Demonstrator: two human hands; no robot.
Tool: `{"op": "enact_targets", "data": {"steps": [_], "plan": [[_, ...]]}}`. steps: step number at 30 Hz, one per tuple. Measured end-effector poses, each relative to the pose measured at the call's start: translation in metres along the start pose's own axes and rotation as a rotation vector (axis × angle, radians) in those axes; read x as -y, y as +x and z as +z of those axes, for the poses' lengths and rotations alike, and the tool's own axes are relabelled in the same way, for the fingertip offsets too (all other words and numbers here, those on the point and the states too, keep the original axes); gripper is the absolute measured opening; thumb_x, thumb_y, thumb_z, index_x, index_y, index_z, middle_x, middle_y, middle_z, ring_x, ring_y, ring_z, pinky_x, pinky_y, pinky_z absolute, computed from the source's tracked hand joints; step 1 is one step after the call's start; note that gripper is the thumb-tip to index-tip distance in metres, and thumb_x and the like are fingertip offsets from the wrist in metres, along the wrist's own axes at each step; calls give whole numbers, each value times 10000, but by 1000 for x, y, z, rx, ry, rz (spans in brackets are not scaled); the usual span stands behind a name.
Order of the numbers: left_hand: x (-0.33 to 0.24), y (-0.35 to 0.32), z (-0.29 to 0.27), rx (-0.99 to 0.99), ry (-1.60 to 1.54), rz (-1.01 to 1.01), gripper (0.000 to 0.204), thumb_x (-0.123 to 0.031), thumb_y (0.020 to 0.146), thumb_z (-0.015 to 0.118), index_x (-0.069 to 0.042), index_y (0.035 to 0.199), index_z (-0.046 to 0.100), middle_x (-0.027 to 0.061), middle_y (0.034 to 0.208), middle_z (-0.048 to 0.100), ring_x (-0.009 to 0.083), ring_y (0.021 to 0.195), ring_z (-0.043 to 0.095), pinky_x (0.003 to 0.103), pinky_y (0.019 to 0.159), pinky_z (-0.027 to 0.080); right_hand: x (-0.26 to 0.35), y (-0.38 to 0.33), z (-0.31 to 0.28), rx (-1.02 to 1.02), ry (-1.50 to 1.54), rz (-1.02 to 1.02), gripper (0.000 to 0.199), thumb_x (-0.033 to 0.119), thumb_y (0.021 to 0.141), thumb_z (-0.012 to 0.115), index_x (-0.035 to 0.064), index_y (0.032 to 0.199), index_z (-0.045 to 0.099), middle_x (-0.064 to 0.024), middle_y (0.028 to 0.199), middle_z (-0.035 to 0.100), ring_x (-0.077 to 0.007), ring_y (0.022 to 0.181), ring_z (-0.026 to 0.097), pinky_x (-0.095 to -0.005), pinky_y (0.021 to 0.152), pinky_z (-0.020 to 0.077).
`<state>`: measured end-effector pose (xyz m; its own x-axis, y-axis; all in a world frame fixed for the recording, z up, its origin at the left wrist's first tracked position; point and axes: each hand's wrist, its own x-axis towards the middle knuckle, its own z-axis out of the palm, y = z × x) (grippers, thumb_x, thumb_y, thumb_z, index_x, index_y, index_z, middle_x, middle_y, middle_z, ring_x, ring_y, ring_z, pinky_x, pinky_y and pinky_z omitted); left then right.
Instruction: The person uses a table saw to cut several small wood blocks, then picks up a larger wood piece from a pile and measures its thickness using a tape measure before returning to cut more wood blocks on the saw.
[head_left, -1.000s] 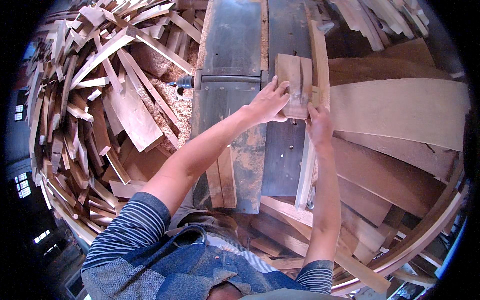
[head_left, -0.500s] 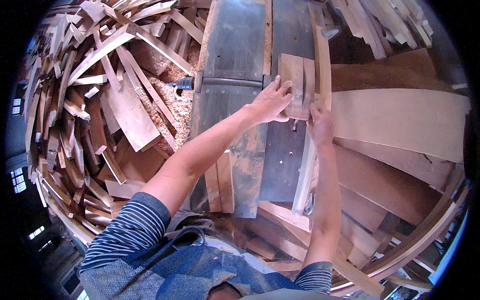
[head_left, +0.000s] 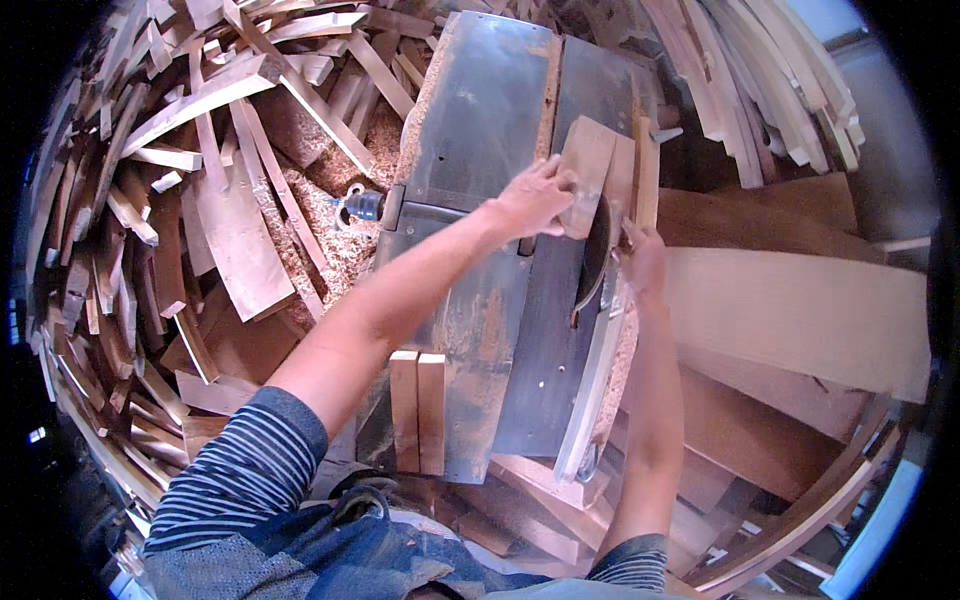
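A wooden block [head_left: 588, 158] lies on the dark machine table, with a narrower wooden strip [head_left: 620, 168] along its right side. My left hand [head_left: 537, 197] grips the block's near left corner, fingers bent over its edge. Behind the block's near end a curved saw blade [head_left: 598, 255] rises from the table, between my two hands. My right hand [head_left: 643, 262] is closed, its fingertips at the strip's near end, close to the blade and beside the wooden fence [head_left: 646, 180]. Some of its fingers are hidden or blurred.
Two short wood pieces [head_left: 418, 412] lie side by side on the near left of the metal table [head_left: 480, 90]. Heaped offcuts [head_left: 240, 230] and shavings [head_left: 345, 250] fill the left. Wide boards [head_left: 800, 310] lie at right, and stacked strips [head_left: 715, 80] at far right.
The block and strip have moved forward along the table, and the blade now shows behind them. Both hands have gone with them. The whole view has shifted and tilted slightly.
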<state>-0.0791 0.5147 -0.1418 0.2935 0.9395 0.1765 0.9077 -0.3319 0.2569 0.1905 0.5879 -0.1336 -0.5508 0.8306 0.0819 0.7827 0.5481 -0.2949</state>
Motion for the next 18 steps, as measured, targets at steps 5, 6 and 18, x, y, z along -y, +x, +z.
{"op": "enact_targets", "data": {"steps": [5, 6, 18], "plan": [[75, 15, -23, -9, 139, -106, 289, -213, 864, 721, -119, 1137, 744, 111, 1477, 535, 421, 1458, 416, 550, 1212, 335, -65, 90, 5, 38, 60, 219, 396, 232, 831, 760, 137, 1214, 727, -186, 1039, 722, -394, 965, 699, -483, 854, 548], [86, 17, -23, -13, 170, -131, 275, -188, 874, 697, -112, 1135, 744, 114, 1480, 533, 420, 1457, 418, 549, 1212, 335, -72, 105, 8, 55, 46, 234, 389, 307, 860, 732, 132, 1207, 723, -196, 1044, 728, -408, 975, 699, -497, 861, 545], [66, 41, -15, -89, -232, -363, 586, -430, 793, 779, 49, 1122, 704, 340, 1416, 543, 446, 1236, 588, 462, 1060, 493, -16, 170, -51, 193, 9, 421, 491, 454, 807, 755, 4, 1005, 759, -135, 871, 733, -266, 787, 709, -385, 722, 560]]}}
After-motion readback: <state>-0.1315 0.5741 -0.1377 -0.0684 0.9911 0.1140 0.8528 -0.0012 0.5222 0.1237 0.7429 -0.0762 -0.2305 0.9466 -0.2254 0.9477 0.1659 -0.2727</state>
